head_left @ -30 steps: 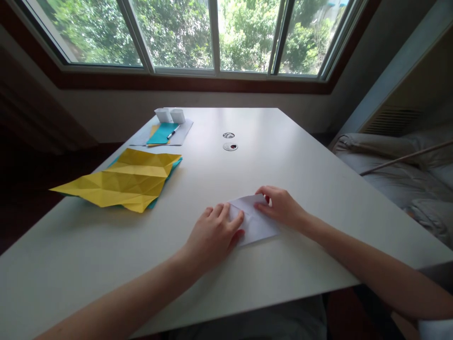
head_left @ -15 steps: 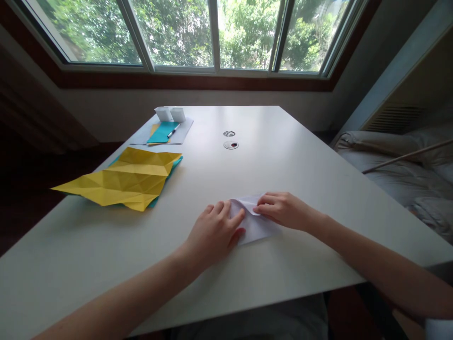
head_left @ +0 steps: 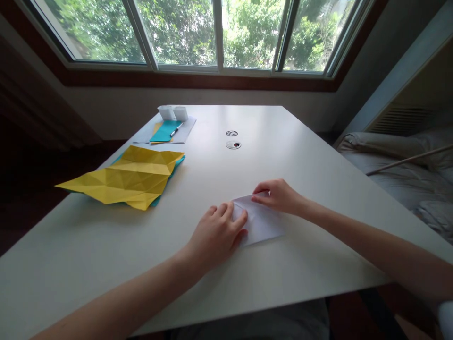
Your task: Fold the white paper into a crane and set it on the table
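Observation:
A folded white sheet of paper [head_left: 264, 224] lies on the white table in front of me. My left hand [head_left: 221, 226] rests over its left side, fingers spread and pressing it down. The fingers cover that left edge. My right hand [head_left: 278, 196] pinches the paper's far edge between thumb and fingers. The flap at that edge now lies nearly flat, with a faint crease beside my left fingers.
To the left lies a creased yellow paper [head_left: 136, 174] with teal paper under it. Farther back are a teal sheet [head_left: 165, 131], a pen [head_left: 176, 130] and two small white paper boxes [head_left: 173, 113]. Two round inserts [head_left: 233, 145] are set in the table [head_left: 198, 297].
My right hand has moved up and away along the paper, and the raised flap has come down flatter. My left hand stays in place on the sheet. The view has shifted slightly.

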Tool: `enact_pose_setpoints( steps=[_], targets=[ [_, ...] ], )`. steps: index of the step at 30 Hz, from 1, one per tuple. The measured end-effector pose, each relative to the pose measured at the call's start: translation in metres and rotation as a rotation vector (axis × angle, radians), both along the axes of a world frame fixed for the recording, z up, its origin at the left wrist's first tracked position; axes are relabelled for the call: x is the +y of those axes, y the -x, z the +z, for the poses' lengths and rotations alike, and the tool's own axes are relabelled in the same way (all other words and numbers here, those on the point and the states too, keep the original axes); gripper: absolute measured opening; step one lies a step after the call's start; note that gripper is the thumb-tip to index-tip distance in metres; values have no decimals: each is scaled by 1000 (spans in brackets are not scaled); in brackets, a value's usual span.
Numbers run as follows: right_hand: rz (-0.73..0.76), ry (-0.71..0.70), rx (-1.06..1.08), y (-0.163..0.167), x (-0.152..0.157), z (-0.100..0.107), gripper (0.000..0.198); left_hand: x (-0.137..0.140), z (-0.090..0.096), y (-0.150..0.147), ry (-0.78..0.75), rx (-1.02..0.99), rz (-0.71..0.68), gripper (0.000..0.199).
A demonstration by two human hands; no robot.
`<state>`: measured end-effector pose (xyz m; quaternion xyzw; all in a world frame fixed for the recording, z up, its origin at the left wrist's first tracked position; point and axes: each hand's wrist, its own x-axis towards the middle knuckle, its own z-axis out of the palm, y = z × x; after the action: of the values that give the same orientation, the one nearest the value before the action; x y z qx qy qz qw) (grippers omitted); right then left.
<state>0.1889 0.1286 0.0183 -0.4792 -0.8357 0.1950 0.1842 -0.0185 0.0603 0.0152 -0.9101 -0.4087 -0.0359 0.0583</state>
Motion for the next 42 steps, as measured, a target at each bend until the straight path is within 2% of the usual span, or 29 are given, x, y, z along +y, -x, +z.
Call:
enact_pose_setpoints(
  steps=[9,17,20,24,32,42],
  targets=[
    [30,-56,-227,39,9,8,18,-1,-1,-1,-18,-5,1,35],
    [-3,-34,-342,51,9,10,18,-2,1,-2,-7,2,13,34],
    [19,-105,-376,51,6,10,18,-2,1,-2,-8,16,18,35],
    [120,-252,-410,42,-4,13,21,-2,3,-3,1,18,18,35],
    [41,-225,-277,20,-14,3,13,-1,4,-1,11,4,15,35],
    [238,-599,-477,22,-24,-5,12,-1,-3,-4,-3,5,37,35]
  ],
)
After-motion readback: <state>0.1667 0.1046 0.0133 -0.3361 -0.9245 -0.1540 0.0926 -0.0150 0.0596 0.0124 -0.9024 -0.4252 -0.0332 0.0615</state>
